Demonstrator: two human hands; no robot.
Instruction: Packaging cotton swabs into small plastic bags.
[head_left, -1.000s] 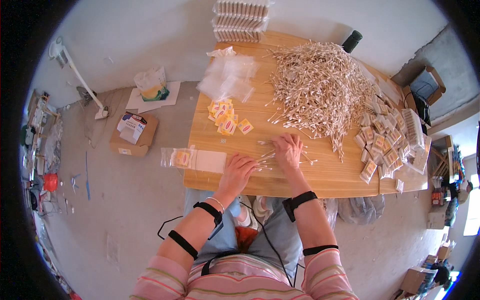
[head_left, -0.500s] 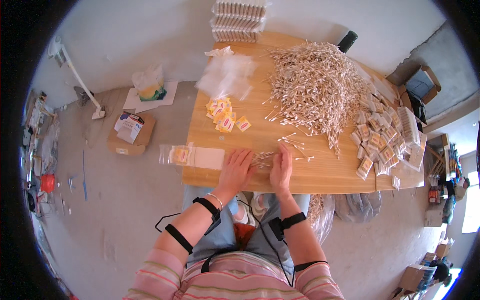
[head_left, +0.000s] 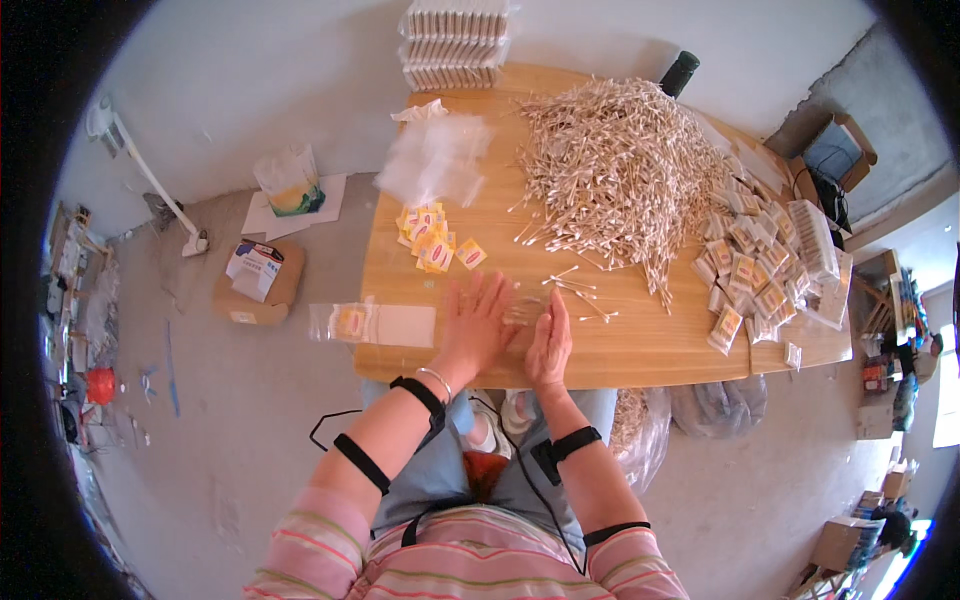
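Note:
My left hand (head_left: 478,322) lies over the near side of the wooden table with its fingers spread. Opposite it, my right hand (head_left: 548,345) rests on its edge, fingers stretched and upright. A small bunch of cotton swabs (head_left: 522,312), blurred, sits between the two palms and is partly hidden by the left hand. Several loose swabs (head_left: 582,290) lie just beyond my right fingertips. To the left of my left hand is a clear bag (head_left: 350,322) with a yellow card inside, beside a white card strip (head_left: 405,326).
A large heap of cotton swabs (head_left: 620,170) covers the far middle. Yellow cards (head_left: 432,235) and clear bags (head_left: 435,155) lie at the left. Filled packs (head_left: 755,265) pile up at the right. Stacked swab packs (head_left: 453,45) stand at the back, near a dark cylinder (head_left: 680,74).
My left hand has spread its fingers and tilted upward. My right hand has shifted slightly left and turned onto its edge. The swabs between them are now more blurred and covered.

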